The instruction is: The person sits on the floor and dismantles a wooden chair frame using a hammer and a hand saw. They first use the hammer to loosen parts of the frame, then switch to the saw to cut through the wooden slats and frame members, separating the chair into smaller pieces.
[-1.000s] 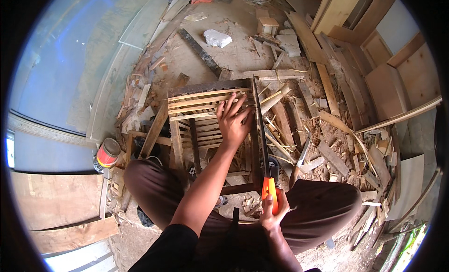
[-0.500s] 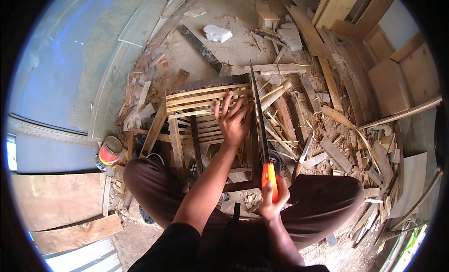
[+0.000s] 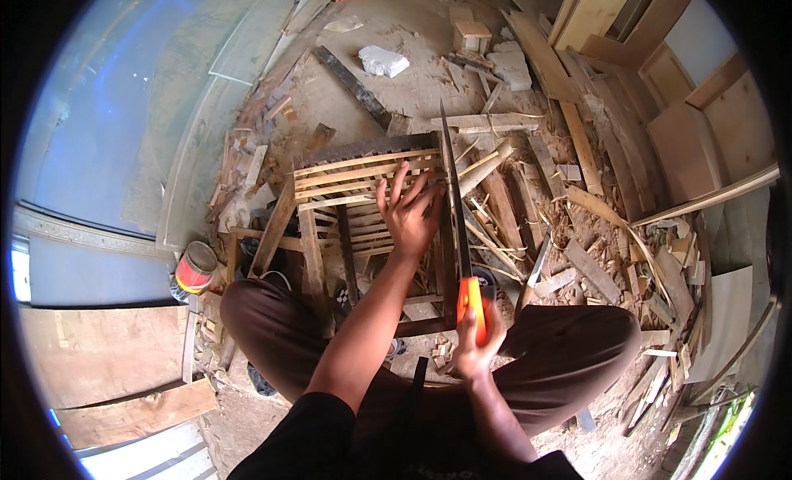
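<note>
Between my knees stands a wooden frame (image 3: 308, 245) with thin pale slats (image 3: 346, 173) across its top. My left hand (image 3: 410, 216) rests on the slats near their right ends, fingers spread and pressing down. In my right hand (image 3: 476, 344) is the orange handle of a handsaw (image 3: 453, 195), gripped in closed fingers. Its long dark blade points away from me along the frame's right side, next to my left fingertips. I cannot make out exactly where the teeth touch the wood.
Offcuts and splintered strips (image 3: 499, 208) litter the ground at right. A red and yellow can (image 3: 195, 267) stands at left. Farther off lie a white block (image 3: 384, 60) and a dark beam (image 3: 353, 86). Boards (image 3: 689, 142) lean at the right; sheets (image 3: 107, 348) lie at lower left.
My right hand has pushed the handsaw slightly forward, away from me, along the frame's right side. My left hand stays in place on the slats.
</note>
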`<move>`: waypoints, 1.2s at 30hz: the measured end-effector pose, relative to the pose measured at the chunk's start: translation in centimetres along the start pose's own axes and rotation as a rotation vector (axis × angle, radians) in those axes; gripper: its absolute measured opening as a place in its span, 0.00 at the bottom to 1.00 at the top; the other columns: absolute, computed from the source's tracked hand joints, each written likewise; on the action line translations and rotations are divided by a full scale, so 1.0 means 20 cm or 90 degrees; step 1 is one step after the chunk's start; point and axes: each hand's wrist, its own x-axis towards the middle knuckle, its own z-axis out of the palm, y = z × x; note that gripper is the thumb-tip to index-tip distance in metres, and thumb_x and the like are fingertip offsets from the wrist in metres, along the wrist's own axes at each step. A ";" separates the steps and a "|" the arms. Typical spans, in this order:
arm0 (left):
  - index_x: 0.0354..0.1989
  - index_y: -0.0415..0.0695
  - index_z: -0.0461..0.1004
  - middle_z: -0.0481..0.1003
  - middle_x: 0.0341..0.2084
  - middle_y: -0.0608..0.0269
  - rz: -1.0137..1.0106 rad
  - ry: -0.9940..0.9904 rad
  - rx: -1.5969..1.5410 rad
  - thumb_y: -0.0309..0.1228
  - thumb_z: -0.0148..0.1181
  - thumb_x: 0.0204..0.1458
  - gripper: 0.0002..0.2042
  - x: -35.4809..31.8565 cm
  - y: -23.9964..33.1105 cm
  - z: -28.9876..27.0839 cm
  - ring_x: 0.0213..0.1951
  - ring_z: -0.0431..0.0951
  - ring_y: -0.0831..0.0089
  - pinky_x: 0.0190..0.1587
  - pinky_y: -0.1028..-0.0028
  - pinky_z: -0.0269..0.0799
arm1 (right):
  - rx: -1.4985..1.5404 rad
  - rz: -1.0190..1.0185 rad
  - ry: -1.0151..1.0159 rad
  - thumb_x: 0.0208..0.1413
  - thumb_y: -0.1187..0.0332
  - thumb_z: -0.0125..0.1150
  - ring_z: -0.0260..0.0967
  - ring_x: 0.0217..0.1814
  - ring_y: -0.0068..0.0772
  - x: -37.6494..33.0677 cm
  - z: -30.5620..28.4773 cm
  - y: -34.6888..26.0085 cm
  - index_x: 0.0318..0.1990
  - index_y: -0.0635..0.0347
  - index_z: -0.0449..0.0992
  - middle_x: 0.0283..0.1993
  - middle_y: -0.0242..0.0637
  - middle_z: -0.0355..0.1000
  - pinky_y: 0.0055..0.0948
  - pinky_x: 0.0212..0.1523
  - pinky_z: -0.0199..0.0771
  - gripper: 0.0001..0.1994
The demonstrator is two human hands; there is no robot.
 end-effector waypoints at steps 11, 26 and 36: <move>0.35 0.56 0.88 0.83 0.55 0.78 -0.004 -0.028 0.013 0.33 0.72 0.54 0.02 0.01 -0.01 0.00 0.71 0.68 0.64 0.75 0.53 0.46 | -0.002 0.010 -0.008 0.70 0.65 0.56 0.60 0.24 0.19 0.04 0.02 0.04 0.35 0.66 0.72 0.22 0.28 0.65 0.28 0.24 0.58 0.13; 0.34 0.56 0.87 0.83 0.53 0.78 0.019 -0.011 0.010 0.33 0.73 0.53 0.02 -0.01 -0.01 -0.02 0.70 0.70 0.64 0.74 0.53 0.47 | 0.000 -0.034 0.039 0.71 0.63 0.56 0.60 0.26 0.19 -0.03 0.03 0.05 0.37 0.66 0.72 0.23 0.29 0.64 0.27 0.27 0.59 0.13; 0.33 0.56 0.88 0.83 0.53 0.79 0.010 0.000 0.006 0.34 0.72 0.55 0.01 0.02 -0.01 -0.01 0.70 0.69 0.65 0.75 0.53 0.46 | -0.003 -0.014 0.030 0.72 0.62 0.55 0.57 0.25 0.21 0.10 0.09 0.06 0.34 0.65 0.71 0.22 0.28 0.65 0.29 0.26 0.58 0.15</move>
